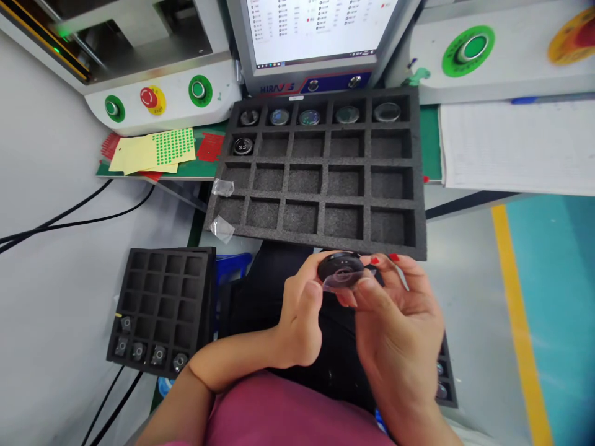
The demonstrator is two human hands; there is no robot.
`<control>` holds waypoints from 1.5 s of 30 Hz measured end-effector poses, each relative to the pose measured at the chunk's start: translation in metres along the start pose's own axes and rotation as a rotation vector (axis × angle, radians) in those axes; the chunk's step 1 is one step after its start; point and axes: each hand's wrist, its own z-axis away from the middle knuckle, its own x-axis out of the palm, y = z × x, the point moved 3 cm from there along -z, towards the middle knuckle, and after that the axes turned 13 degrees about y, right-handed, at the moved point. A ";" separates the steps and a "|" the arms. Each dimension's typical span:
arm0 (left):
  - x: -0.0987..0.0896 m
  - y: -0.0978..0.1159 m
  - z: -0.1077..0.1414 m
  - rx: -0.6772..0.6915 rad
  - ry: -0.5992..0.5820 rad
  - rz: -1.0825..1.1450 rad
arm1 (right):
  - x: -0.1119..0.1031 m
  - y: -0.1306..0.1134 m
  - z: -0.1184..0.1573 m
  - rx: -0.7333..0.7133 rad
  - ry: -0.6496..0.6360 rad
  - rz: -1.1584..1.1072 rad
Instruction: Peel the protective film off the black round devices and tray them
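My left hand [300, 310] grips a round black smartwatch body [338, 263] with its back tilted up toward me. A clear film [341, 282] lies over the near edge of the watch and sticks out past it. My right hand [400, 310] is at the watch's right side, its thumb and a finger pinched on the film's edge; some of its fingers are behind the watch and partly hidden. Just beyond the hands is a black foam tray [367, 179] with several round watch bodies in its back row and one watch [243, 146] at the left of the second row.
A smaller foam tray [160, 303] at lower left holds several small pieces in film. Two bits of clear film [222, 228] cling to the big tray's left edge. Behind stand a monitor [316, 37] and machine buttons [198, 90]; sticker sheets [153, 152] and papers [515, 142] flank the tray.
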 end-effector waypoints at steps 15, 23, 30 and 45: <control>-0.003 0.007 -0.003 0.093 0.065 -0.135 | 0.002 -0.004 0.001 -0.018 -0.078 -0.008; -0.006 0.008 -0.007 0.081 0.061 -0.223 | -0.006 -0.005 -0.005 -0.097 -0.035 0.062; -0.009 0.014 -0.016 0.025 0.073 -0.264 | 0.001 0.009 -0.014 -0.217 -0.078 0.149; -0.043 0.086 -0.157 0.797 0.060 -1.443 | -0.035 -0.019 -0.022 -0.659 0.076 0.021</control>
